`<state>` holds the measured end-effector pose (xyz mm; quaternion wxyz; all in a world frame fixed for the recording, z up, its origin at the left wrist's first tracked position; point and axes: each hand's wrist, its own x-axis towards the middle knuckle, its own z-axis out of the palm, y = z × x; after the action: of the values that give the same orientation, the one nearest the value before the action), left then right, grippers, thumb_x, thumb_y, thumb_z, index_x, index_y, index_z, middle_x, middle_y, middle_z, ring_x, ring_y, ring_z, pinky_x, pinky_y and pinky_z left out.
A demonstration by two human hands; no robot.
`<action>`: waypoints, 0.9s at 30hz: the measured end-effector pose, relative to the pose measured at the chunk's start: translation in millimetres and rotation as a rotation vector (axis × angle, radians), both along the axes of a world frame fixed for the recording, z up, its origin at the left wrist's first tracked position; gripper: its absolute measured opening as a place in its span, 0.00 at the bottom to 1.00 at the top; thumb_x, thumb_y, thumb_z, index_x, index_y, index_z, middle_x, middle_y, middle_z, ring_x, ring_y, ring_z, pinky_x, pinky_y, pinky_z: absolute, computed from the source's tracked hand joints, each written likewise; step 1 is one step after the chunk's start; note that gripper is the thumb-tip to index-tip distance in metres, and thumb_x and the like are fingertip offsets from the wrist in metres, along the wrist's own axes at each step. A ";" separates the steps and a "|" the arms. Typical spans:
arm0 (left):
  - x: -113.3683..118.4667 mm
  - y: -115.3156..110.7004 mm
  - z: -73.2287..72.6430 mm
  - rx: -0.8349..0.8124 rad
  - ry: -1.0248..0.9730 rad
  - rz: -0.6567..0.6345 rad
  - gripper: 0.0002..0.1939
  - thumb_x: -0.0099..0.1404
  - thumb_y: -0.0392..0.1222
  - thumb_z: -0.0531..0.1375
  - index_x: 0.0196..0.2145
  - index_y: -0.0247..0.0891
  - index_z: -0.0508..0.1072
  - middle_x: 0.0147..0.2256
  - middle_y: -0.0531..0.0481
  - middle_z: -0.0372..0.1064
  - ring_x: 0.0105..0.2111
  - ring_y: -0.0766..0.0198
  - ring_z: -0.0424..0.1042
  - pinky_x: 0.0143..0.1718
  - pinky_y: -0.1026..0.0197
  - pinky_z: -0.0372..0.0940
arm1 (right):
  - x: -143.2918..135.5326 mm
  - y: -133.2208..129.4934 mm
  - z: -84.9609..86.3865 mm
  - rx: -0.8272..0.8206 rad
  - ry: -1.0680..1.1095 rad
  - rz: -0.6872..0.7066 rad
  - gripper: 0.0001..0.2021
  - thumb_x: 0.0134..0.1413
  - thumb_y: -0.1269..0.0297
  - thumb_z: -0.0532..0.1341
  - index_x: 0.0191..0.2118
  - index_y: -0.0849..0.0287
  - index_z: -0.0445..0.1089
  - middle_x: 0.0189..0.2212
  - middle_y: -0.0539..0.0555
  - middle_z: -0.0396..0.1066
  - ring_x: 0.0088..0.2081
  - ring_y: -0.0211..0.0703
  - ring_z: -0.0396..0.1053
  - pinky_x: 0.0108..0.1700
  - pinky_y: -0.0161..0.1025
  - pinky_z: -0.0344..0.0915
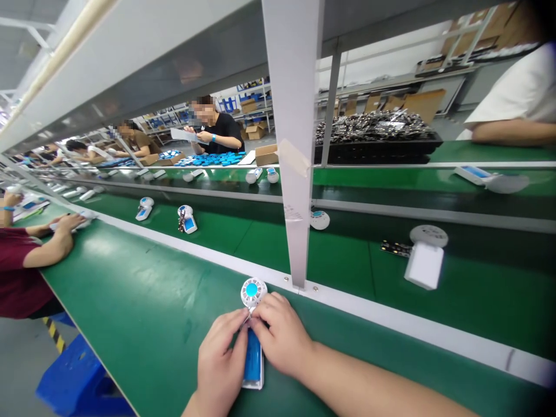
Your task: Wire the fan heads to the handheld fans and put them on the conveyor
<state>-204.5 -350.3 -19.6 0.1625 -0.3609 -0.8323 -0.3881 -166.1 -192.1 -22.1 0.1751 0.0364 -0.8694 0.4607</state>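
Observation:
A white device lies on the green bench (174,289) at the lower middle. Its round head (252,291) has a blue centre, and a blue panel (252,362) fills its rectangular body. My left hand (222,356) is at the left side of the device, thumb and fingertips pinched near the neck. From the right, my right hand (280,333) meets it there, its fingers closed together at the same spot. Something thin and pale shows between the fingertips, too small to make out.
Beyond a metal rail (369,310) and a white post (293,174), similar devices (423,263) lie on a green belt (343,266). A black tray (377,152) holds piled parts. Co-workers sit left and across, and a blue stool (78,376) stands lower left.

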 end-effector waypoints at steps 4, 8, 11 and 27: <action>-1.3 -3.1 0.6 -0.032 0.057 -0.041 0.17 0.65 0.28 0.59 0.49 0.43 0.73 0.45 0.48 0.76 0.45 0.61 0.75 0.47 0.58 0.71 | 1.1 0.3 -0.1 0.005 0.012 -0.001 0.07 0.61 0.71 0.58 0.30 0.58 0.68 0.33 0.51 0.68 0.38 0.43 0.63 0.43 0.41 0.57; -2.4 -6.6 4.5 -0.103 0.127 -0.068 0.18 0.65 0.28 0.59 0.50 0.42 0.72 0.44 0.47 0.75 0.44 0.62 0.75 0.47 0.59 0.71 | 1.6 0.1 0.7 0.024 0.009 -0.001 0.07 0.60 0.71 0.59 0.30 0.58 0.68 0.32 0.51 0.68 0.38 0.43 0.63 0.44 0.41 0.57; -2.0 -6.8 7.4 -0.150 0.177 -0.068 0.17 0.65 0.29 0.59 0.51 0.40 0.72 0.45 0.47 0.76 0.44 0.62 0.75 0.47 0.60 0.71 | 1.9 0.6 0.6 0.021 -0.001 -0.020 0.07 0.58 0.71 0.60 0.29 0.58 0.67 0.31 0.50 0.68 0.37 0.43 0.63 0.44 0.41 0.56; -4.6 -5.0 14.9 -0.197 0.116 -0.074 0.13 0.66 0.32 0.58 0.48 0.41 0.73 0.42 0.49 0.76 0.41 0.64 0.76 0.45 0.62 0.71 | 0.5 3.5 -2.4 -0.038 0.037 -0.038 0.05 0.56 0.71 0.63 0.29 0.58 0.70 0.31 0.50 0.70 0.38 0.44 0.64 0.45 0.41 0.58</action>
<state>-209.1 -355.3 -4.8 0.1598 -0.4274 -0.8417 -0.2888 -165.6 -188.5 -24.5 0.2005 0.0251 -0.8577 0.4728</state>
